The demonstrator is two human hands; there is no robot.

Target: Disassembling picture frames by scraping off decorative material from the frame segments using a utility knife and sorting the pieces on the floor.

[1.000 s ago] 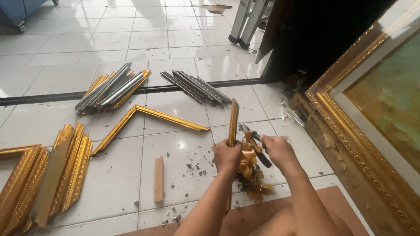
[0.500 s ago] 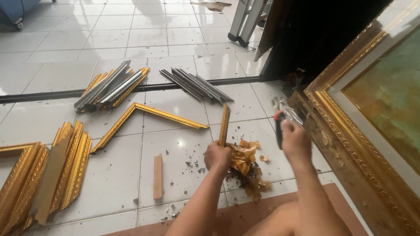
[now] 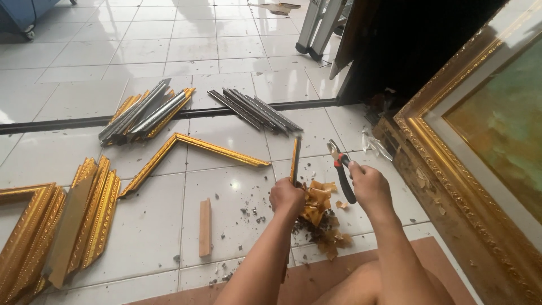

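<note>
Over the last second the right hand (image 3: pixel 368 189) has swung the red-and-black pliers (image 3: pixel 341 168) up and away from the gold moulding strip (image 3: pixel 294 161), then partway back; the tool's nose now hangs open just right of the strip, not touching it. Its fingers are wrapped around the handles. The left hand (image 3: pixel 287 197) has kept the strip upright on the floor (image 3: pixel 237 186), fingers closed around its lower end, beside a heap of torn gold scraps (image 3: pixel 319 217). Farther out lie 1 V-shaped gold corner piece (image 3: pixel 189 151) and bundled mouldings (image 3: pixel 148 110).
</note>
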